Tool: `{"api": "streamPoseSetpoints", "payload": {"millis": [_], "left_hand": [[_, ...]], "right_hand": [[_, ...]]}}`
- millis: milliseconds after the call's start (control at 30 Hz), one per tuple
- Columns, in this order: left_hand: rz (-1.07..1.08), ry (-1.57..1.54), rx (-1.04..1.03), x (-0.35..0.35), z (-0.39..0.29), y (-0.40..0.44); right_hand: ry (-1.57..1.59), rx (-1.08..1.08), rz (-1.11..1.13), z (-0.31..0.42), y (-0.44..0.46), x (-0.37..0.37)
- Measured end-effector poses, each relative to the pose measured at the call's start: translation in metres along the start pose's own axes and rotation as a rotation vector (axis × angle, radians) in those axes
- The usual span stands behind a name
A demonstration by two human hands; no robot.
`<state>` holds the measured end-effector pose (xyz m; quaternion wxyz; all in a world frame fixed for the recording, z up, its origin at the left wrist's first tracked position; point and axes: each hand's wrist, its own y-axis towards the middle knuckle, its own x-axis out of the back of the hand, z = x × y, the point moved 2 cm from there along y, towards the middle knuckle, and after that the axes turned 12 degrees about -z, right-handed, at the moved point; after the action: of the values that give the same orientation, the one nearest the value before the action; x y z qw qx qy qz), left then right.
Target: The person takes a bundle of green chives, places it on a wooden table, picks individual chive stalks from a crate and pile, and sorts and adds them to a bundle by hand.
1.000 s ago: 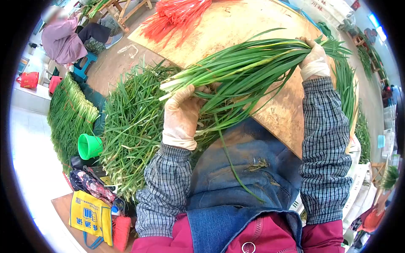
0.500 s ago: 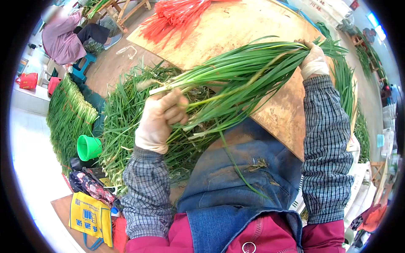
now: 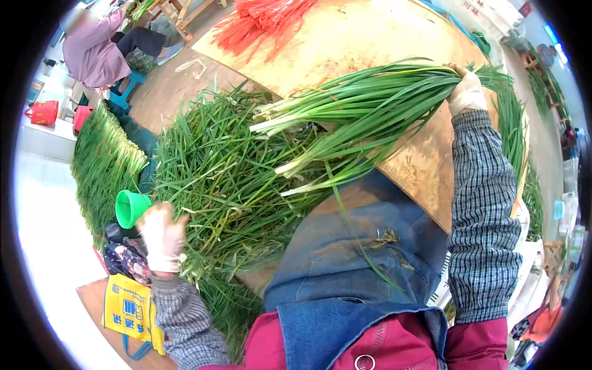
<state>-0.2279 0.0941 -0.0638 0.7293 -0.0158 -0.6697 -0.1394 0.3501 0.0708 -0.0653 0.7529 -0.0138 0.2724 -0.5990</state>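
Observation:
My right hand [image 3: 467, 91], in a pale glove, is closed round the leafy end of a bunch of garlic chives [image 3: 370, 102]. The white stalk ends fan out to the left, over the board's edge and my lap. Off at the left is my gloved left hand [image 3: 161, 237], thumb and fingers apart, nothing seen in it. It is just below a green plastic cup [image 3: 131, 208] and beside a big heap of loose green leaves [image 3: 222, 166]. One long leaf [image 3: 357, 237] trails down over my denim apron [image 3: 345, 265].
A wooden board [image 3: 370, 43] carries a pile of red ties [image 3: 265, 21]. More chives [image 3: 509, 129] lie at its right side. Stacked chives [image 3: 105, 166] stand at the left, with a yellow bag [image 3: 129, 311] below. Another person [image 3: 95, 52] sits at the upper left.
My left hand has let go of the stalk ends and swung down and left, its fingers spreading. The bunch stays in my right hand, its stalk ends now looser and more fanned.

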Motion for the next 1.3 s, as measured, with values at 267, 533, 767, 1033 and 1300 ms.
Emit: {"api": "streamPoseSetpoints", "payload": {"millis": [267, 533, 767, 1033, 1300], "left_hand": [[-0.077, -0.888, -0.460, 0.013, -0.176, 0.037], [0.170, -1.506, 0.074, -0.006, -0.174, 0.036], [-0.456, -1.304, 0.504, 0.002, -0.094, 0.005], [-0.554, -0.564, -0.301, 0.004, -0.082, -0.026], [-0.139, -0.705, -0.313, 0.000, -0.226, 0.007]], "right_hand": [[-0.015, 0.040, 0.044, 0.007, 0.018, 0.004], [-0.041, 0.023, 0.053, 0.000, 0.001, -0.001], [0.069, -0.075, -0.004, -0.012, 0.021, 0.001], [-0.141, 0.108, 0.022, -0.007, 0.020, 0.007], [-0.325, 0.274, 0.129, 0.003, 0.009, 0.008]]}}
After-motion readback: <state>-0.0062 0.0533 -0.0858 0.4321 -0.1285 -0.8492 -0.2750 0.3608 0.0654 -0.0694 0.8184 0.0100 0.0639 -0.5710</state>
